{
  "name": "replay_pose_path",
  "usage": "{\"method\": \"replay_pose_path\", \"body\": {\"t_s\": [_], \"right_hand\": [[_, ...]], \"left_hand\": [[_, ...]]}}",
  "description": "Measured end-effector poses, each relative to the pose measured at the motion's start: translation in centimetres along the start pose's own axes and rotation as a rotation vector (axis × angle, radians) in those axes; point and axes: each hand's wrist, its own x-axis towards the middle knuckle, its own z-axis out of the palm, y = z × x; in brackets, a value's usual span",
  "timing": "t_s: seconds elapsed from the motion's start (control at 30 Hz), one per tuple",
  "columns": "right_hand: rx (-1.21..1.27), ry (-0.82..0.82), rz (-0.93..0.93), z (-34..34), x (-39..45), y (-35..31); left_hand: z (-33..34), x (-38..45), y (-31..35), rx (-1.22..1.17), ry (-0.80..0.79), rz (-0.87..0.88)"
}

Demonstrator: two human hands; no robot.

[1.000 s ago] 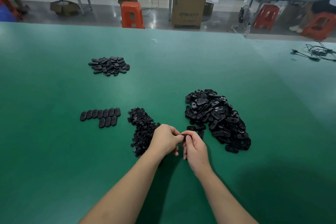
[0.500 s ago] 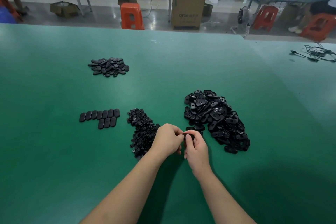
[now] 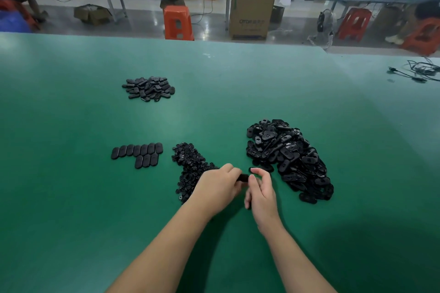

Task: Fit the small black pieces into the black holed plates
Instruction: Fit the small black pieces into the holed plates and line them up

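My left hand (image 3: 217, 185) and my right hand (image 3: 260, 191) meet over the green table, both pinching one black holed plate (image 3: 243, 177) between their fingertips. Most of that plate is hidden by my fingers. A heap of small black pieces (image 3: 190, 169) lies just left of my left hand. A large heap of black holed plates (image 3: 288, 157) lies right of my right hand. Two neat rows of oval plates (image 3: 138, 153) sit further left.
Another small heap of black oval parts (image 3: 148, 88) lies far back left on the green table (image 3: 71, 197). Black cables (image 3: 419, 71) lie at the far right edge. Beyond the table stand orange stools (image 3: 178, 22) and a cardboard box (image 3: 250, 16).
My hands stay together at the same spot. My right fingers have shifted on the plate, with the forefinger now lifted over its right end.
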Motion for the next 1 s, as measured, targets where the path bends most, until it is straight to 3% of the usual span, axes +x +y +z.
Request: {"method": "replay_pose_path", "body": {"t_s": [0.13,0.33,0.47,0.77,1.0], "right_hand": [[-0.031,-0.034,0.001,0.1,-0.2,-0.3],[-0.115,-0.040,0.000,0.2,-0.4,-0.7],[-0.157,-0.033,-0.014,0.3,-0.5,-0.7],[-0.181,-0.023,-0.001,0.4,-0.6,-0.7],[-0.201,-0.016,-0.007,0.5,-0.7,-1.0]], "left_hand": [[-1.0,-1.6,-4.1,-0.139,0.303,-0.271],[-2.3,-5.9,-14.4,-0.186,0.432,-0.816],[-2.6,-8.3,-18.0,-0.187,0.471,-1.042],[-2.1,-8.0,-19.1,-0.145,0.436,-1.032],[-0.8,-9.0,-17.8,0.015,0.510,-0.712]]}}
